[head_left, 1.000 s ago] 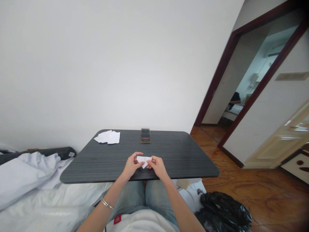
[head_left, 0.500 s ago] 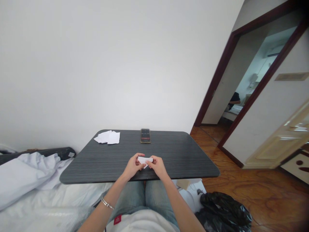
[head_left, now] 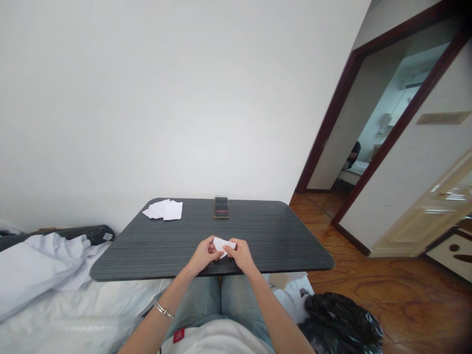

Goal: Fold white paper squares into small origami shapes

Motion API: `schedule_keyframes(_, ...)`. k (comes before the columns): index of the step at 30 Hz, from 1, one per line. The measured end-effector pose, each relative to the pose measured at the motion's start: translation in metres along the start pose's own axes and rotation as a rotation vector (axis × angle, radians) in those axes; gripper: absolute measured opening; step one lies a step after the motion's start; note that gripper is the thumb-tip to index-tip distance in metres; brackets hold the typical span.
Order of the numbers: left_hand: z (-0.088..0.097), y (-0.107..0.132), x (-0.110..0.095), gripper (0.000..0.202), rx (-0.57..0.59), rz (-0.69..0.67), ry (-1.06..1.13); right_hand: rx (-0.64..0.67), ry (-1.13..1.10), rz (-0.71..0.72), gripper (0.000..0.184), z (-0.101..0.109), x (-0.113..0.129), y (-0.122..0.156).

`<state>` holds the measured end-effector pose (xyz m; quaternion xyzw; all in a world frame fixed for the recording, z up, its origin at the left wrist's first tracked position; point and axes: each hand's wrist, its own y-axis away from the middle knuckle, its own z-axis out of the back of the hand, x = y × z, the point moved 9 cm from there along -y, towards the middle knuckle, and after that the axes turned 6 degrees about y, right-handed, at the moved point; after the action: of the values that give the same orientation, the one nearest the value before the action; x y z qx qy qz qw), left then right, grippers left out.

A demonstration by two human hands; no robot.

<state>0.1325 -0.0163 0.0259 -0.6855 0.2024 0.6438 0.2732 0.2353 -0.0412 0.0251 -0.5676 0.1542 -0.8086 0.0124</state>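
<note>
A small piece of folded white paper (head_left: 222,245) is held between both hands, just above the front edge of the dark table (head_left: 155,253). My left hand (head_left: 203,254) pinches its left side, thumb on the near face. On the opposite side, my right hand (head_left: 239,253) grips the paper between thumb and fingers. The fingers behind the paper are partly hidden. Several white paper pieces (head_left: 164,210) lie in a loose pile at the table's back left.
A phone (head_left: 221,207) lies at the table's back edge by the white wall. White cloth (head_left: 40,270) heaps on the left. A black plastic bag (head_left: 342,319) sits on the floor at right. A person (head_left: 353,155) is partly visible through the doorway.
The folded paper has tilted and shifted slightly right, showing more of its face. My left fingers have drawn in behind it. The person in the doorway has moved a little.
</note>
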Motion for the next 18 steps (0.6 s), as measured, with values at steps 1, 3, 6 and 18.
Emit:
schedule_keyframes(1, -0.0010, 0.0000, 0.0010, 0.031, 0.011, 0.014, -0.012, -0.002, -0.017, -0.005, 0.019, 0.0005, -0.0009, 0.0000)
schedule_keyframes(3, -0.0027, 0.0000, 0.0038, 0.026, 0.031, 0.043, -0.039, -0.007, -0.047, -0.012, 0.020, 0.0013, -0.0021, 0.0000)
schedule_keyframes(6, -0.0026, 0.0000, 0.0068, 0.025, 0.035, 0.059, -0.076, -0.024, -0.057, -0.019, 0.021, 0.0026, -0.0035, 0.0000)
schedule_keyframes(18, -0.0047, 0.0029, -0.0020, 0.027, 0.020, 0.042, -0.108, 0.013, -0.063, -0.014, 0.019, 0.0005, 0.0008, 0.0009)
